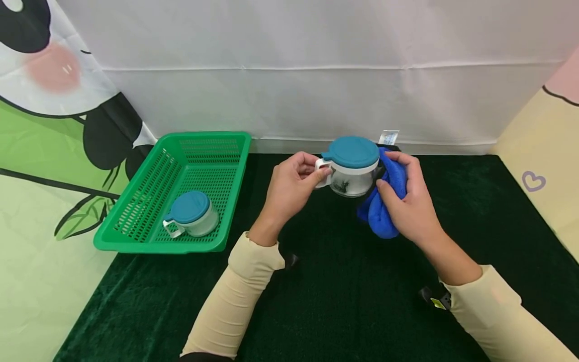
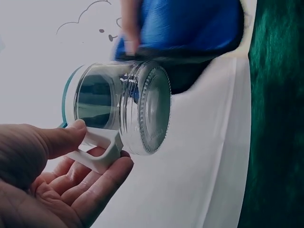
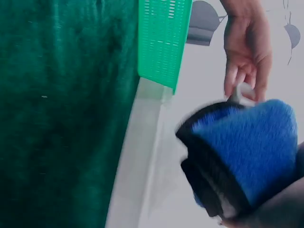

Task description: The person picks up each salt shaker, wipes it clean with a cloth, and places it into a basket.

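Observation:
Held up over the dark green cloth is a clear glass jar [image 1: 352, 182] with a blue lid [image 1: 353, 152] and a white handle [image 2: 101, 151]. My left hand [image 1: 294, 187] pinches that handle between thumb and fingers. In the left wrist view the jar lies sideways, its ribbed glass base toward the right. My right hand [image 1: 409, 198] grips a folded blue cloth [image 1: 384, 213] with a dark edge and a white tag, at the jar's right side. In the right wrist view the cloth [image 3: 251, 147] hides most of the jar.
On the left stands a green plastic basket [image 1: 239, 201] with slotted walls. A second jar [image 1: 203, 223] with a blue lid and white handle sits inside it. Behind the table hangs a white fabric backdrop [image 1: 316, 100]; printed panels stand at both sides.

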Motion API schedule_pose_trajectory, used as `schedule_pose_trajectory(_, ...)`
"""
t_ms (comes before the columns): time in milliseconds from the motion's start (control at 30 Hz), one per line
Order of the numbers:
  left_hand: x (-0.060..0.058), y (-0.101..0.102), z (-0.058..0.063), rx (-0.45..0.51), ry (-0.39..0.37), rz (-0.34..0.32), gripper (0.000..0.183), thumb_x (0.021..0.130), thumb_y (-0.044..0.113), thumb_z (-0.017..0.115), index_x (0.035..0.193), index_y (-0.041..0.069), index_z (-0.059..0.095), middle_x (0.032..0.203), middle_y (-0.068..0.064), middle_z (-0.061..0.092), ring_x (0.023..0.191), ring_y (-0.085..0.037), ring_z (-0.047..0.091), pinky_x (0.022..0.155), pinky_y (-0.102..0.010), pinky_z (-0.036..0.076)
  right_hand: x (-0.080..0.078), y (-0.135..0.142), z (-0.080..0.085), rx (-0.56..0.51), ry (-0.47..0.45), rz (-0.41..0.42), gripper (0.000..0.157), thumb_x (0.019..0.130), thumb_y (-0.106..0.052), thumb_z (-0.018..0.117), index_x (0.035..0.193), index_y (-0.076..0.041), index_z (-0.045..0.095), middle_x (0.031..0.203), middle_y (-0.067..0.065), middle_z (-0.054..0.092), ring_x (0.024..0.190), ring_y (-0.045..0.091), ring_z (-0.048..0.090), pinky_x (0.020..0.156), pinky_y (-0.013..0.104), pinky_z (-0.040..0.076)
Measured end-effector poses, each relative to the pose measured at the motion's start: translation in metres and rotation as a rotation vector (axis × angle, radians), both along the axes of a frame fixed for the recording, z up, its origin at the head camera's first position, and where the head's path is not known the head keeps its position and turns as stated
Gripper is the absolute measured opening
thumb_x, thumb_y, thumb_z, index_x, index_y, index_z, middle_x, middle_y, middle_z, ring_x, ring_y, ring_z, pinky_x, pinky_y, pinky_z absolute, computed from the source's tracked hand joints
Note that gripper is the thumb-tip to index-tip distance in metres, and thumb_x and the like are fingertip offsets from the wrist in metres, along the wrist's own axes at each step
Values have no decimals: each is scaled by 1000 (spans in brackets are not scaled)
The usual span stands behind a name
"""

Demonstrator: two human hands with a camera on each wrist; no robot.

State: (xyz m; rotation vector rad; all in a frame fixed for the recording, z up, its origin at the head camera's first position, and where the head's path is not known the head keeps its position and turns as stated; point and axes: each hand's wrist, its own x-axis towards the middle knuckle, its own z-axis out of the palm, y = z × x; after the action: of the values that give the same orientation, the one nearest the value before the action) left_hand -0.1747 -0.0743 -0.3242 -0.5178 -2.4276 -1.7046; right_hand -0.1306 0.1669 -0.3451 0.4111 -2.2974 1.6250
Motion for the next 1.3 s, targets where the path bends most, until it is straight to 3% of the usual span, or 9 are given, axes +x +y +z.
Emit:
schedule_pose_trajectory(100, 0, 4, 0, 16, 11, 8, 22, 98, 21, 74, 110, 5, 67, 102, -5, 76, 91, -12, 73, 82, -28, 60, 3, -10, 0, -13, 152, -80, 54, 103, -4, 57, 152, -14, 36, 153, 8, 35, 130, 28, 43, 101, 51, 43)
schedule_pose_trajectory(167, 1, 6, 1, 33, 21, 20, 22, 98, 22, 74, 111, 4, 67, 102, -5, 76, 91, -12, 73, 80, -28, 60, 6, -16, -5, -9, 198, -108, 57, 101, 0, 58, 151, -12, 35, 153, 10, 33, 133, 27, 41, 103, 50, 42)
schedule_pose_trajectory(367, 1, 7, 3, 61, 13, 68, 23, 98, 23, 74, 110, 4, 67, 101, -5, 76, 89, -13, 73, 77, -27, 61, 12, -24, -26, 14, 128, -106, 61, 99, 2, 61, 150, -7, 28, 153, 17, 27, 135, 35, 37, 103, 65, 40)
schedule_pose_trajectory(500, 1, 7, 1, 49, -2, 51, 23, 98, 22, 74, 110, 3, 67, 100, -6, 75, 88, -14, 73, 77, -27, 61, 8, -21, -16, 9, 184, -123, 58, 100, 2, 60, 149, -7, 32, 152, 16, 30, 134, 31, 39, 103, 62, 40)
schedule_pose_trajectory(633, 2, 8, 2, 47, 30, 41, 23, 98, 22, 74, 110, 3, 68, 101, -7, 75, 89, -14, 73, 79, -27, 61, 8, -22, -8, 26, 257, -142, 57, 98, 3, 61, 148, -6, 36, 149, 18, 33, 134, 29, 39, 104, 60, 40)
schedule_pose_trajectory(867, 0, 5, 4, 58, 58, 87, 24, 96, 22, 76, 110, 3, 70, 98, -6, 74, 86, -14, 73, 80, -28, 61, 20, -23, -34, 113, 214, -120, 57, 97, 3, 65, 146, -11, 40, 144, 21, 35, 135, 38, 40, 102, 71, 42)
schedule_pose_trajectory(1133, 1, 7, 3, 47, 32, 49, 25, 96, 22, 76, 110, 2, 69, 97, -7, 72, 83, -16, 72, 77, -27, 61, 15, -21, -10, 99, 322, -137, 54, 95, 3, 67, 144, -12, 49, 143, 20, 39, 131, 35, 41, 99, 67, 42)
schedule_pose_trajectory(1300, -1, 4, 3, 63, 22, 71, 25, 97, 22, 76, 110, 3, 69, 97, -7, 71, 83, -16, 71, 76, -28, 61, 21, -20, -21, 170, 278, -89, 53, 92, 4, 70, 141, -12, 54, 145, 21, 36, 134, 39, 40, 100, 71, 42)
